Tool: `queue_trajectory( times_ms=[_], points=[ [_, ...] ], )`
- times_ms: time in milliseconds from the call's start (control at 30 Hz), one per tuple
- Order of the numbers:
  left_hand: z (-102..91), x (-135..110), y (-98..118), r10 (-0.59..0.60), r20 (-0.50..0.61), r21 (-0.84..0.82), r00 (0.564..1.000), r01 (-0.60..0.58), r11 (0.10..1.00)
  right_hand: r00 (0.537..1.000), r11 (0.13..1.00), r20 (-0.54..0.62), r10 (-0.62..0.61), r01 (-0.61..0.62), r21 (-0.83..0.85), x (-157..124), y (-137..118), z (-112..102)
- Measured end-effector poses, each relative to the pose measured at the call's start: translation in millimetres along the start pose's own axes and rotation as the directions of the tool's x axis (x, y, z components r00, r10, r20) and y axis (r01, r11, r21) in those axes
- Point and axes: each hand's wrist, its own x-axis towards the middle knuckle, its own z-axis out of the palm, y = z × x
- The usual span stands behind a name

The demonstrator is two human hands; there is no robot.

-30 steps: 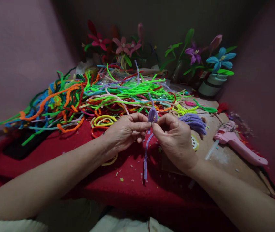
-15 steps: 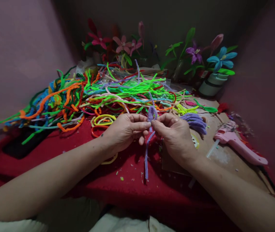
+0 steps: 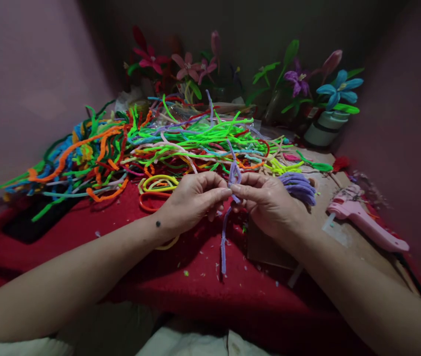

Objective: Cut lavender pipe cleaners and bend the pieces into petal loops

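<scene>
My left hand and my right hand meet at the middle of the table, both pinched on one lilac pipe cleaner. Its top is bent into a small loop above my fingertips. Its long tail hangs down between my wrists to the red cloth. Just right of my right hand lies a bundle of folded lilac pipe cleaner loops.
A big heap of coloured pipe cleaners fills the back left. Yellow and orange loops lie by my left hand. A pink glue gun lies at the right. Pipe-cleaner flowers in pots stand along the back wall.
My right hand has turned and lowered, its fingers closing in on the loop. The loop has become narrower and the tail has shifted slightly. The view has tilted a little.
</scene>
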Motion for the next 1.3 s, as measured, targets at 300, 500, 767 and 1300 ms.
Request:
queue_trajectory(
  times_ms=[300,500,767,1300],
  points=[
    [-0.6,-0.8,-0.5,0.168,0.009,0.193,0.986,-0.166,0.967,0.992,0.988,0.106,0.064,-0.078,0.132,2.9,1.6,-4.1],
    [2.1,-2.6,-6.0,0.172,-0.061,0.189,0.983,-0.157,0.969,0.993,0.988,0.111,0.047,-0.063,0.14,4.4,3.8,-3.4],
    [-3.0,2.1,3.7,0.01,0.17,-0.04,0.985,-0.004,0.999,0.99,0.995,0.132,0.058,-0.068,0.075,2.5,0.8,-0.7],
    [-9.6,5.9,5.3,-0.055,0.155,-0.041,0.986,0.063,0.997,0.999,0.999,-0.043,-0.03,0.031,0.018,2.4,4.4,1.8]
  ],
)
